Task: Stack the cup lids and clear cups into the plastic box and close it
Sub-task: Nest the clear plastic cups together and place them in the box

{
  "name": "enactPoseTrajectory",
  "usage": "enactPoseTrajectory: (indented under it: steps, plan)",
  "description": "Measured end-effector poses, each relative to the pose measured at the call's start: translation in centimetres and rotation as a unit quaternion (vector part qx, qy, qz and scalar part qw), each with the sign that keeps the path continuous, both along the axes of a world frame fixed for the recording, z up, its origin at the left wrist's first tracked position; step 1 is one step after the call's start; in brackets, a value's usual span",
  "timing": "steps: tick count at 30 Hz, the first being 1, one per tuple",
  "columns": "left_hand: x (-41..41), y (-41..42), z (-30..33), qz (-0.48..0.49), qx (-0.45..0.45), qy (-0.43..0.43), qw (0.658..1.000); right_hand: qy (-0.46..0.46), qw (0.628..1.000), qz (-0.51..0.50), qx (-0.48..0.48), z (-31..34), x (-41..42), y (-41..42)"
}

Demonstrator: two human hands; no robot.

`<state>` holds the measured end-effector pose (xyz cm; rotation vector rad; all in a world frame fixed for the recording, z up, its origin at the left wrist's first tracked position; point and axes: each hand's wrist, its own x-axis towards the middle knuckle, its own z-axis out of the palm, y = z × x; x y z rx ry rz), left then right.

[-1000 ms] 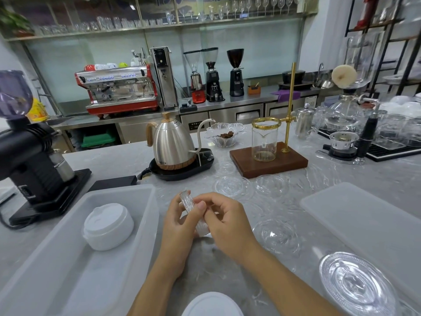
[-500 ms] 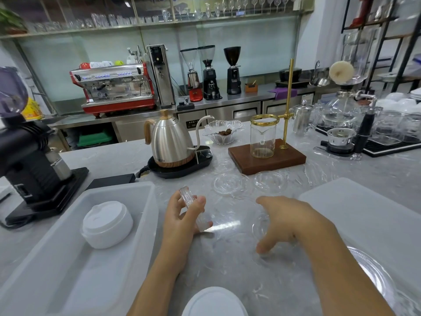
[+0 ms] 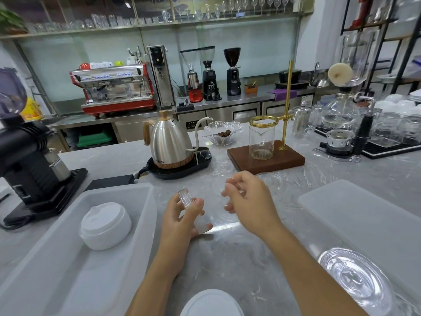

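My left hand point(image 3: 180, 217) grips a short stack of clear lids point(image 3: 194, 213) held on edge above the counter. My right hand point(image 3: 250, 199) is raised beside it, fingers pinched on a single clear lid point(image 3: 230, 182) that is hard to make out. The open plastic box point(image 3: 145, 195) lies to the left, with a stack of white lids point(image 3: 106, 224) inside it. Its flat box cover point(image 3: 364, 222) rests on the counter at the right. More clear lids lie near the kettle point(image 3: 222, 166), behind my right hand point(image 3: 273, 179) and at bottom right point(image 3: 355, 279). A white lid point(image 3: 211, 304) sits at the bottom edge.
A steel kettle point(image 3: 168, 142) on its black base stands behind my hands. A black grinder point(image 3: 27, 160) is at far left. Behind the kettle are a wooden stand with a glass beaker point(image 3: 262, 142) and a glass bowl point(image 3: 222, 133). Glassware crowds the right.
My right hand left the stack, reached down to a clear lid on the counter at the right, and has now lifted back toward the stack. My left hand stayed put.
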<state>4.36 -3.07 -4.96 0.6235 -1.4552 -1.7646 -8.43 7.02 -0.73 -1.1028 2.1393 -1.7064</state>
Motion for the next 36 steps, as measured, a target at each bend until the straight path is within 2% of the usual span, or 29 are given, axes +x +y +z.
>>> enactPoseTrajectory:
  steps: [5, 11, 19, 23, 24, 29, 33, 36]
  plan:
    - [-0.2, -0.4, -0.5, -0.035, -0.007, 0.024, 0.999, -0.009, 0.993, 0.089, -0.076, -1.5, 3.5, -1.7]
    - [0.0, -1.4, -1.1, 0.024, -0.043, 0.014, 0.999, 0.03, 0.988, 0.151, -0.018, -3.5, 6.0, -2.4]
    - [-0.4, -1.9, -1.4, 0.002, 0.019, 0.045, 0.999, 0.031, 0.988, 0.15, -0.024, -3.3, 5.3, -2.4]
    - [-0.7, -1.8, -1.3, -0.013, 0.06, 0.06, 0.996, -0.029, 0.99, 0.064, -0.123, -1.3, 4.2, -2.5]
    - [-0.8, -1.8, -1.4, -0.016, 0.063, 0.063, 0.996, -0.033, 0.991, 0.038, -0.122, -0.7, 3.1, -2.7]
    - [-1.1, -2.0, -1.7, -0.032, 0.071, 0.071, 0.994, 0.02, 0.993, -0.096, 0.061, 0.8, -5.7, -2.5]
    - [-1.8, -2.1, -1.5, -0.04, 0.082, 0.079, 0.993, 0.074, 0.942, -0.209, 0.252, -0.1, -11.6, -1.5]
    - [-2.0, -2.1, -1.3, -0.03, 0.081, 0.071, 0.994, 0.038, 0.903, -0.185, 0.387, -1.0, -13.2, -1.3]
